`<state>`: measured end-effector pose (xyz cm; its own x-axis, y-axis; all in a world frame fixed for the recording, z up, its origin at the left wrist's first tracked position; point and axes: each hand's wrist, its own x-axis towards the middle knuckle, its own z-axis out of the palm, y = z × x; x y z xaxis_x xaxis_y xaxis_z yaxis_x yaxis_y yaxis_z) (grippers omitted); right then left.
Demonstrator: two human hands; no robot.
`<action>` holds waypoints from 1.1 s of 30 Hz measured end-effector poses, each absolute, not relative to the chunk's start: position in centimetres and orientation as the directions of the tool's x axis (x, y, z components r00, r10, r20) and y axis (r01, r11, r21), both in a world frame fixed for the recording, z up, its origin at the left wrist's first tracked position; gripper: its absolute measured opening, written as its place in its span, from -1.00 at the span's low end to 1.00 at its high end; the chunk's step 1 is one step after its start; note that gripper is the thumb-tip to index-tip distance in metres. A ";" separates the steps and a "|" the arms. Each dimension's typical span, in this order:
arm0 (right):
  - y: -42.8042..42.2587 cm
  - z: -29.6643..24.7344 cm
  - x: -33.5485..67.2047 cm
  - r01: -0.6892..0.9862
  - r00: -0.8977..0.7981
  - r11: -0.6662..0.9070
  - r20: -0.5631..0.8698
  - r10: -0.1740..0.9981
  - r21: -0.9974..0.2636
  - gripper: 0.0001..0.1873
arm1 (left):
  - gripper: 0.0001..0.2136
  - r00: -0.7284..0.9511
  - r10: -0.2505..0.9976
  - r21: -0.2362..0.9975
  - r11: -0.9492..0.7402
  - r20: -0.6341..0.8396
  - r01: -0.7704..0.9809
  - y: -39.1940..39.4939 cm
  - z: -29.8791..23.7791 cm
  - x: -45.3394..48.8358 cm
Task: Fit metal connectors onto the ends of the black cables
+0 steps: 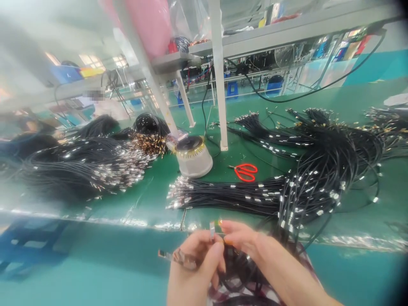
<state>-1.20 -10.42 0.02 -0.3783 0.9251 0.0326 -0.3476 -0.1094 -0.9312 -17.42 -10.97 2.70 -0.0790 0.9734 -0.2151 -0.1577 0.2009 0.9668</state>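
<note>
My left hand is closed in front of the bench edge, thumb and forefinger pinching a black cable. A small silvery cable end sticks up beside the fingertips. A flat, shiny strip with a dark tip crosses the same hand and juts out left. My right hand is closed with its fingertips beside the cable end; what they hold, if anything, is too small to name. Loops of black cable hang below both hands over my lap.
Bundled black cables with silvery tips lie on the green bench. Red-handled scissors rest behind them, near a white round container with a dark top. More cables lie left. A white post rises from the bench.
</note>
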 end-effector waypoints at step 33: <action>-7.7 3.1 -3.3 -0.146 -0.226 -0.063 -0.028 0.974 -0.987 -0.87 | -0.73 -0.090 0.974 0.971 0.192 -0.206 -0.143 -11.6 3.7 -17.1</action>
<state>-3.27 -7.74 3.10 -0.2260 0.9737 -0.0284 -0.1461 -0.0627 -0.9873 -17.05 -11.64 3.70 -0.0902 0.9743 -0.2064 -0.1431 0.1924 0.9708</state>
